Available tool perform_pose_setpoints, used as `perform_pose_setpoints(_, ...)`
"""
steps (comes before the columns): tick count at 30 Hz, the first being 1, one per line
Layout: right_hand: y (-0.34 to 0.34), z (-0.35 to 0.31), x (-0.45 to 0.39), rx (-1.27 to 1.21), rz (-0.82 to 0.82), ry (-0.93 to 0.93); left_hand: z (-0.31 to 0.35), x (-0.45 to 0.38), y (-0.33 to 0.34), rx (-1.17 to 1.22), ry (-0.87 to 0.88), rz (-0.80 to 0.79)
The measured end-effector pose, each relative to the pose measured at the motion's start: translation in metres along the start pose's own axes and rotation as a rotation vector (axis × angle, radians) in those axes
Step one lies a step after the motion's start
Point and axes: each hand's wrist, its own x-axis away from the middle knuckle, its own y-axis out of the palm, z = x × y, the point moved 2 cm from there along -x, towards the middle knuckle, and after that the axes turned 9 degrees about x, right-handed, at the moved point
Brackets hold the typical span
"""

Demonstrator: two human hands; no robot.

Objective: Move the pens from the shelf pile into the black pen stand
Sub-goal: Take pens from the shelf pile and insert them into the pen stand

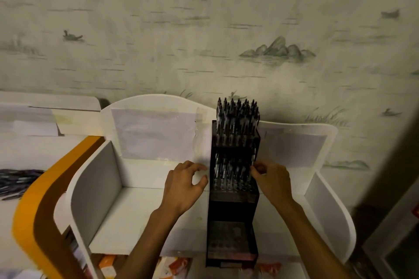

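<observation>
A tall black pen stand (pixel 232 210) with stepped tiers stands on a white shelf unit (pixel 127 217). Its back tier and middle tier are packed with several upright dark pens (pixel 237 120); the lowest front tier (pixel 230 241) shows bare holes. My right hand (pixel 271 180) is at the stand's right side, fingertips pinching a pen (pixel 253 161) in the middle tier. My left hand (pixel 184 184) hovers just left of the stand, fingers loosely curled and holding nothing. A pile of dark pens (pixel 18 180) lies far left on a lower white surface.
White curved side panels (pixel 95 179) and a back panel with taped paper sheets (pixel 156 133) enclose the shelf. An orange curved edge (pixel 34 206) separates it from the left surface. Patterned wallpaper (pixel 204 29) fills the background. Colourful packets (pixel 176 266) lie below the shelf front.
</observation>
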Motion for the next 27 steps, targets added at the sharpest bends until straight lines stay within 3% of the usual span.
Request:
perform_pose_setpoints(5, 0.001, 0.003, 0.002, 0.071, -0.121, 0.048, 0.001, 0.003, 0.001, -0.016, -0.019, -0.020)
perform_pose_setpoints(17, 0.007, 0.015, 0.011, 0.077, -0.153, 0.074, 0.006, 0.011, 0.001, -0.055, -0.039, -0.029)
perform_pose_setpoints(27, 0.012, -0.040, 0.044, 0.014, -0.260, -0.172, 0.005, 0.033, -0.031, -0.215, -0.022, -0.024)
